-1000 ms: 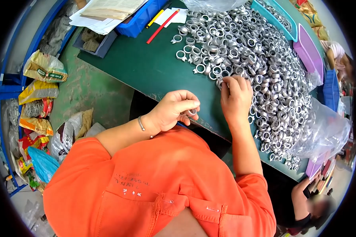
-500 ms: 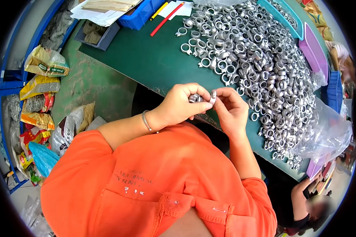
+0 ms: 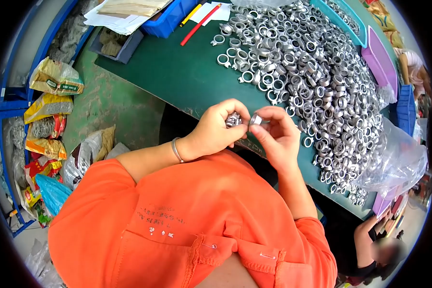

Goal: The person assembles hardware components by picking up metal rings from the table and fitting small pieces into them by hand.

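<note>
My left hand is curled round several small grey metal rings, partly hidden by its fingers. Close beside it, my right hand pinches a single metal ring between thumb and fingers, its band facing me. The left fingertips are at this ring's edge; whether they touch it I cannot tell. Both hands are in front of my orange shirt, at the near edge of the green table. A large heap of similar metal rings, many with a small lug, spreads over the table right of my hands.
A red pencil and a yellow one lie by a blue bin. A turquoise basket, a purple tray and a clear plastic bag border the heap. Another person is at lower right.
The ring in my right hand has turned from nearly edge-on to showing its wider band and opening. It has moved slightly left and down; the left hand stays around its rings.
</note>
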